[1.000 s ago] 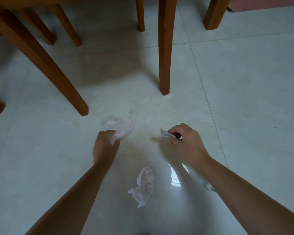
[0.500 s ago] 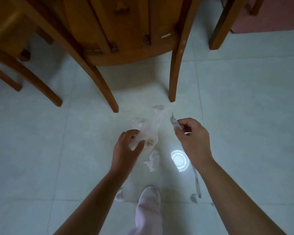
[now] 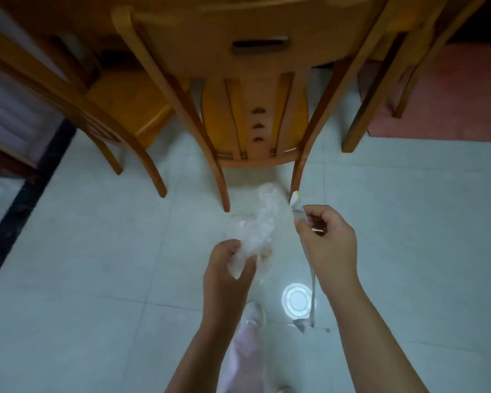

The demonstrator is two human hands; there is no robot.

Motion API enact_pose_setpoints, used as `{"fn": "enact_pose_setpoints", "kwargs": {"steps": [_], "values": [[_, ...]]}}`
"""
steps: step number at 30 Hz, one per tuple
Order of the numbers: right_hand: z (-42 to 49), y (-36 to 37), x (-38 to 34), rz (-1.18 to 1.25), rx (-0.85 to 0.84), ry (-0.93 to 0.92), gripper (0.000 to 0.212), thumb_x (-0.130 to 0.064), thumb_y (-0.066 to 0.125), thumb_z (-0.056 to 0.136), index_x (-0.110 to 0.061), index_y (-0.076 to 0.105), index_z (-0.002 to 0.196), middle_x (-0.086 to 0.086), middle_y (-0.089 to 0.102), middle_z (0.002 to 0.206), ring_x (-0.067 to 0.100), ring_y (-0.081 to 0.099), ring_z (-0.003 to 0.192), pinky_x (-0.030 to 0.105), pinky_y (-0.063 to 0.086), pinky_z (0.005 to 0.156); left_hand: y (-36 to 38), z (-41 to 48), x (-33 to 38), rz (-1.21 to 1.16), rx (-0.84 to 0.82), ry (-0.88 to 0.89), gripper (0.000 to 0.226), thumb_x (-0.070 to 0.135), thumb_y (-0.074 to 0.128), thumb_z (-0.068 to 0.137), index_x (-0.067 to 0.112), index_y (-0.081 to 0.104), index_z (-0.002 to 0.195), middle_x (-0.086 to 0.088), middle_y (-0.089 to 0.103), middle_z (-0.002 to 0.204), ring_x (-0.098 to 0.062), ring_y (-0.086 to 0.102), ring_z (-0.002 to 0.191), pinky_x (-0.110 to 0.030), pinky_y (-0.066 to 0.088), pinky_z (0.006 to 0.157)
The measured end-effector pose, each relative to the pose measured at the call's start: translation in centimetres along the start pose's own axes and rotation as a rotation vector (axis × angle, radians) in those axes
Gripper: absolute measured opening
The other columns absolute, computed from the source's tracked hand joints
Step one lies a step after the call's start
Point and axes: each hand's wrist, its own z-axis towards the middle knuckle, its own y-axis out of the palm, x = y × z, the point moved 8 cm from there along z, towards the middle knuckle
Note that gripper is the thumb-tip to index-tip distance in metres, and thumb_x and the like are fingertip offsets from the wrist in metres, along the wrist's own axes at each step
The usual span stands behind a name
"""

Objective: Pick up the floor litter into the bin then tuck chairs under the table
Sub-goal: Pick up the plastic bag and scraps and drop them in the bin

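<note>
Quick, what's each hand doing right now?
Left hand: closed on crumpled clear plastic.
Right hand: closed on a thin wrapper strip.

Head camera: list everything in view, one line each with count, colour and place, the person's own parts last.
wooden chair: one, orange-brown, top centre, back towards the camera.
second wooden chair: one, orange-brown, upper left, partly cut off.
more wooden legs: orange-brown, upper right; cannot tell what they belong to.
tiled floor: pale grey-white, across the lower view.
pink mat: one, pink-red, upper right.
dark strip: one, black, along the left floor edge.
round light reflection: one, white, on the floor between the arms.
crumpled clear plastic: one, translucent white, held up at centre.
thin wrapper strip: one, white-silver, pinched at centre right, hanging down.
left hand: gripping the plastic.
right hand: pinching the strip.
trouser leg and shoe: pale pink, bottom centre.
</note>
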Motion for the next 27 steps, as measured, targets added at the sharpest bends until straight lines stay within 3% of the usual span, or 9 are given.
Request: {"fn": "enact_pose_setpoints", "kwargs": {"steps": [4,7,12,17,23,27], "values": [[-3.4,-1.9,-8.3,0.054,0.024,-0.125,0.012,-0.014,0.067,0.082,-0.025,0.062,0.081,-0.010,0.060,0.074,0.002,0.054,0.066,0.006,0.043,0.059,-3.7,-4.4,5.2,-0.113,0.099,-0.045,0.026,0.021,0.069,0.080,0.032,0.047,0.090,0.007,0.059,0.089,-0.011,0.056,0.080,-0.014,0.045,0.068],[-6.5,-2.2,-14.1,0.077,0.003,-0.227,0.019,-0.012,0.066,0.082,-0.030,0.061,0.078,-0.010,0.063,0.076,0.006,0.057,0.071,0.013,0.048,0.065,-6.8,-7.1,8.1,-0.231,0.118,-0.059,0.022,0.022,0.066,0.082,0.035,0.048,0.086,0.009,0.059,0.088,-0.008,0.057,0.080,-0.009,0.045,0.063],[-12.0,-0.2,-20.7,0.114,-0.129,-0.314,0.014,-0.017,0.066,0.083,-0.030,0.063,0.082,-0.006,0.065,0.083,0.012,0.060,0.077,0.019,0.048,0.065,-14.7,-9.9,10.9,-0.253,0.222,0.002,0.022,0.021,0.066,0.082,0.029,0.052,0.097,0.013,0.060,0.093,-0.006,0.058,0.086,-0.006,0.044,0.068],[-17.6,5.0,-24.9,0.104,-0.316,-0.360,0.014,-0.017,0.066,0.083,-0.030,0.063,0.081,-0.008,0.066,0.083,0.004,0.060,0.073,0.011,0.047,0.061,-23.1,-12.9,11.6,-0.275,0.371,0.021,0.024,0.017,0.067,0.081,0.026,0.053,0.099,0.016,0.058,0.095,-0.001,0.056,0.089,0.000,0.040,0.069],[-25.0,14.2,-27.0,0.024,-0.551,-0.361,0.009,-0.015,0.064,0.083,-0.020,0.066,0.090,-0.001,0.067,0.084,0.018,0.062,0.079,0.032,0.053,0.065,-33.5,-15.6,8.8,-0.157,0.539,0.040,0.033,0.014,0.068,0.081,0.037,0.050,0.095,0.013,0.058,0.098,0.008,0.050,0.094,0.000,0.036,0.075],[-30.8,21.7,-27.7,-0.028,-0.677,-0.414,0.007,-0.016,0.065,0.083,-0.022,0.065,0.086,-0.005,0.066,0.081,0.008,0.059,0.072,0.019,0.049,0.061,-41.0,-16.9,4.1,-0.168,0.646,-0.047,0.028,0.017,0.068,0.081,0.036,0.051,0.094,0.012,0.059,0.097,0.005,0.053,0.092,-0.001,0.037,0.072]]}}
